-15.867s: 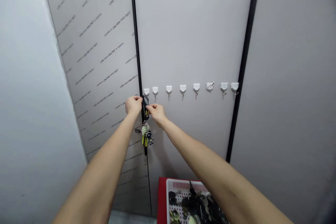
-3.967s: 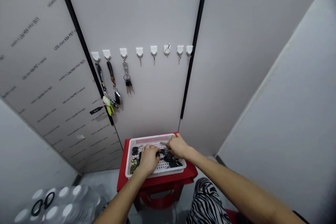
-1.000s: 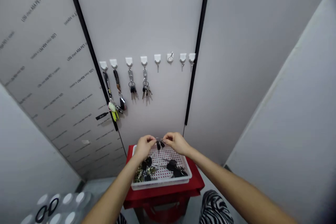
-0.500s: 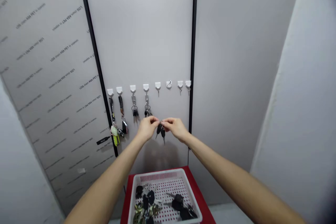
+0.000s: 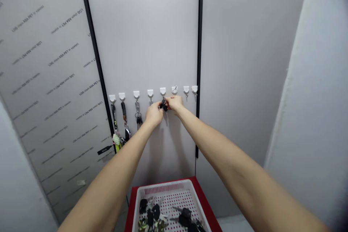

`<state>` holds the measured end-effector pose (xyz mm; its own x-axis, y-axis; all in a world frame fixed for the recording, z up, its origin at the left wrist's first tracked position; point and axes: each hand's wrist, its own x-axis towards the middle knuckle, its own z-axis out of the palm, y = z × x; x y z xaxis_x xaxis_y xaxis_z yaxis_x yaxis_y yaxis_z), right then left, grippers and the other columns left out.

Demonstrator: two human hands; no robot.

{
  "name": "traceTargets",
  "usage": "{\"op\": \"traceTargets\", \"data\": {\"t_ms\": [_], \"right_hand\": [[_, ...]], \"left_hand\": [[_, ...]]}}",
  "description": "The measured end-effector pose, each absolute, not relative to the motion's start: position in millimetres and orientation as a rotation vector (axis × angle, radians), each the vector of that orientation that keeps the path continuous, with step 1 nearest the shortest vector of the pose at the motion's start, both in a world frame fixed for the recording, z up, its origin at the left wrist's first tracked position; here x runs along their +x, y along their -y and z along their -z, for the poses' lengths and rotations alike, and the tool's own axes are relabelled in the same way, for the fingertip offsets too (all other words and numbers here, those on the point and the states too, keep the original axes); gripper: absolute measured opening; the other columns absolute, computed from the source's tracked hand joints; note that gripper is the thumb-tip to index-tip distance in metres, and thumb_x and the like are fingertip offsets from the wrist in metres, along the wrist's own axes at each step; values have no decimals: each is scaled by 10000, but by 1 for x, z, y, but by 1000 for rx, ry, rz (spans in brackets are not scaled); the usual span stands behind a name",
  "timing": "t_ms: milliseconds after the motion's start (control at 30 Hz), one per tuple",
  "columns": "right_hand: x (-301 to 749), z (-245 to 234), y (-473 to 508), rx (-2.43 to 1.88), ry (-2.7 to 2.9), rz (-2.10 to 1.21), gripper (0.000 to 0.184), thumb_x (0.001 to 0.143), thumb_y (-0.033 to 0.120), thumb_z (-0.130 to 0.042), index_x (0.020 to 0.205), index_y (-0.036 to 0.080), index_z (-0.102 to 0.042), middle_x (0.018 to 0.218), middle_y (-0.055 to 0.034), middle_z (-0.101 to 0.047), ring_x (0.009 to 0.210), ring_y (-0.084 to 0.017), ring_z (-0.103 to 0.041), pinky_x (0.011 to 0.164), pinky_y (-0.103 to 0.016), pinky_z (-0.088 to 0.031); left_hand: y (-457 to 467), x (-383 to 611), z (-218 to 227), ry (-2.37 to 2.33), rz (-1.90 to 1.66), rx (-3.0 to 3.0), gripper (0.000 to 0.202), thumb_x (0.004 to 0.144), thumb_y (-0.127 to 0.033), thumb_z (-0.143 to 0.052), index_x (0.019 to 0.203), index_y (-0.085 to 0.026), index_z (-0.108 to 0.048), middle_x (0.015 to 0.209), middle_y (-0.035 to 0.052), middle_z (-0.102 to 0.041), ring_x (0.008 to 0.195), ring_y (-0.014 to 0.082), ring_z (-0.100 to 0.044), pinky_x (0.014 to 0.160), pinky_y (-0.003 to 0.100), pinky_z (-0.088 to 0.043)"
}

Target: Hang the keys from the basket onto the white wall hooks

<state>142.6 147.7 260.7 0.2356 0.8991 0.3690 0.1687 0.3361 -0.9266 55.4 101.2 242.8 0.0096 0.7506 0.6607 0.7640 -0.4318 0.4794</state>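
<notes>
1. The right hand (image 5: 174, 103) pinches the black keys (image 5: 165, 107) between its fingers, just below the fifth hook (image 5: 162, 91) from the left.
2. The left hand (image 5: 154, 114) has its fingers drawn narrow at the keys' left side; whether they grip, I cannot tell.
3. Key sets (image 5: 139, 120) hang from the four hooks (image 5: 136, 94) farther left, the fourth mostly hidden.
4. Nearer, a white basket (image 5: 174, 183) holds more keys (image 5: 185, 218).
</notes>
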Motion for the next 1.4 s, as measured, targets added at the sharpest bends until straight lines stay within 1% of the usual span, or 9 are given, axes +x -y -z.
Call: {"op": "traceTargets", "data": {"t_ms": [167,300,533,667,767,900,1067,1233,1400], "right_hand": [[151,-250,-155,-1221,1357,-535,149,607,221,-465,662,110,-548,616,-31,-566,537,-81,-514,499,-197,-402],[171,-206,-139,-1172,1516,-321,261,613,225,-459,842,125,-535,735,-30,-566,640,-81,-508,589,-212,-390],[207,-58,-53,-1244,2566,-575,166,562,126,-471,664,142,-601,598,-7,-592,549,-95,-503,534,-189,-361],[219,-20,-29,-1293,2823,-411,191,542,161,-500,698,190,-606,719,-21,-607,713,-142,-508,625,-222,-335],[223,-21,-22,-1254,2936,-285,216,541,174,-509,729,235,-597,745,-16,-604,805,-176,-473,695,-282,-290],[222,-22,-19,-1146,2989,-201,250,574,163,-481,787,252,-578,768,-25,-592,814,-185,-456,716,-338,-249],[219,-13,-21,-1079,2964,-189,154,593,166,-463,657,203,-598,685,-31,-595,757,-173,-474,720,-341,-251],[215,-25,-29,-1260,2609,-573,165,597,176,-464,687,146,-598,621,-21,-587,564,-89,-480,528,-183,-326],[209,-43,-40,-1301,2232,-974,145,583,209,-484,616,108,-583,474,13,-524,436,-55,-429,429,-157,-318]], "left_hand": [[-89,51,-221,1745,1447,-2218,331,628,-121,-419,950,-129,-494,950,66,-542,811,142,-502,754,257,-361],[-69,44,-174,1815,1457,-2316,315,624,-129,-434,932,-123,-504,907,48,-558,800,124,-501,764,255,-361],[-14,45,-36,2153,1181,-2664,262,639,-150,-418,875,-142,-533,885,52,-571,805,124,-503,742,252,-375],[6,51,9,2228,1014,-2743,249,629,-136,-412,836,-153,-549,874,37,-578,819,123,-498,760,242,-356],[10,55,15,2128,898,-2833,248,626,-148,-412,830,-167,-552,888,28,-574,837,129,-489,772,244,-342],[12,57,11,2018,746,-2922,256,631,-140,-386,817,-178,-558,856,26,-584,807,132,-497,750,243,-348],[13,57,12,2020,734,-2929,255,635,-148,-378,809,-164,-563,862,44,-582,809,141,-498,758,257,-345],[11,57,9,2111,1063,-2887,276,650,-181,-378,866,-138,-544,907,55,-568,848,135,-487,780,245,-340],[1,62,-1,2072,1499,-2942,284,665,-232,-380,893,-143,-524,913,46,-567,828,129,-500,763,248,-361]]}}
